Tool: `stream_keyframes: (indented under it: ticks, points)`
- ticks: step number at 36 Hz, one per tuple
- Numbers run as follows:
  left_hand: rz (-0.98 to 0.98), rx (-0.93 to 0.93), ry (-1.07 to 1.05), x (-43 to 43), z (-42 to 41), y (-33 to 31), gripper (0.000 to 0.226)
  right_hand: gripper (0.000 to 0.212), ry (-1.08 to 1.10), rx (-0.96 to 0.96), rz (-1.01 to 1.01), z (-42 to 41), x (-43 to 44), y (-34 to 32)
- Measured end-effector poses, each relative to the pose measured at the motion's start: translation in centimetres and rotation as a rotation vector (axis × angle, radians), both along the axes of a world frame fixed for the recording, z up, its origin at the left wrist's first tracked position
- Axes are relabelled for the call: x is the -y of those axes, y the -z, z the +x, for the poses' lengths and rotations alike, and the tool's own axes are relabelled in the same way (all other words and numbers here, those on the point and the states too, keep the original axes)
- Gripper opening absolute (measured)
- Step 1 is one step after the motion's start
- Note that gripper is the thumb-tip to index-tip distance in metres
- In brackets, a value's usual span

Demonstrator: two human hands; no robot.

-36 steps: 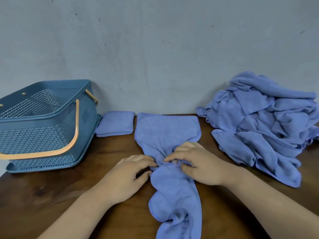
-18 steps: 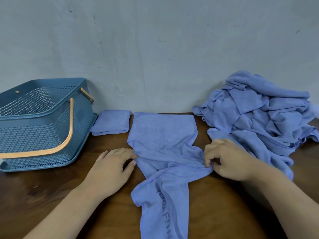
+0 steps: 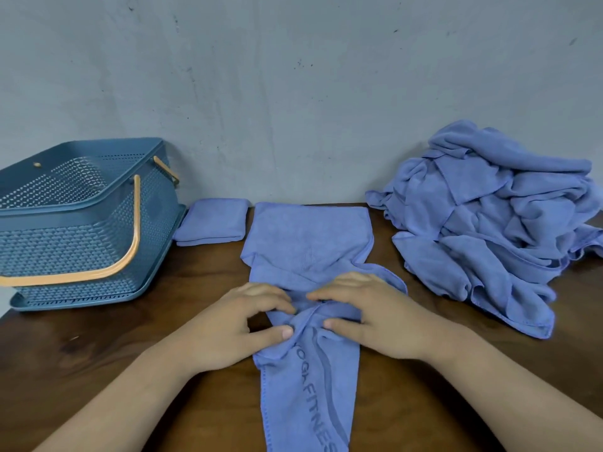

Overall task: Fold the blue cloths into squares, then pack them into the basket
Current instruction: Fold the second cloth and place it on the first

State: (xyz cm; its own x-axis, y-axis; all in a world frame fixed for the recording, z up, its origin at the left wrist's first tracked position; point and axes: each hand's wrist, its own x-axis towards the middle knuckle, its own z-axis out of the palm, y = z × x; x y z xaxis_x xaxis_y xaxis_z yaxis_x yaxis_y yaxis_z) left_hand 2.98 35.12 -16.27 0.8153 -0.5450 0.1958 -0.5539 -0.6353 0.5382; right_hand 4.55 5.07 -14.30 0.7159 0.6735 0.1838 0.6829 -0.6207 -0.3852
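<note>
Long blue microfibre cloth (image 3: 306, 243) lay centre on the dark wooden surface (image 3: 98, 353), bunched at its middle. Left hand (image 3: 235, 324) and right hand (image 3: 375, 318) each pinched the bunch, fingers curled on fabric. Teal perforated plastic basket (image 3: 81, 243) stood far left, a folded blue square (image 3: 212, 223) just beside it, and a crumpled blue cloth pile (image 3: 489, 223) far right.

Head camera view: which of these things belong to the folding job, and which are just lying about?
Belongs to the job:
spread cloth, pinched by left hand and right hand
folded cloth
basket beside it
pile of unfolded cloths

Just there:
wooden table
grey wall
</note>
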Motion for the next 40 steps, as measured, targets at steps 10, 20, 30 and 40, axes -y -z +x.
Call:
stream_keyframes:
  ticks: [10,20,30,40]
  points:
    - [-0.056,-0.043,-0.161,-0.7,0.5,0.4,0.021,0.029,-0.055,-0.503,0.098,-0.4,3.9,-3.3]
    - [0.038,0.039,-0.332,-1.3,0.7,0.3,0.013,0.034,-0.033,-0.823,-0.115,0.0,7.1,-5.5]
    - [0.204,0.21,-0.432,-0.3,0.5,0.0,0.04,0.021,0.176,-0.467,0.362,0.6,5.0,-3.3]
    - [0.257,0.386,-0.508,0.2,1.3,0.6,0.035,0.044,0.219,0.082,-0.048,2.4,2.7,1.1]
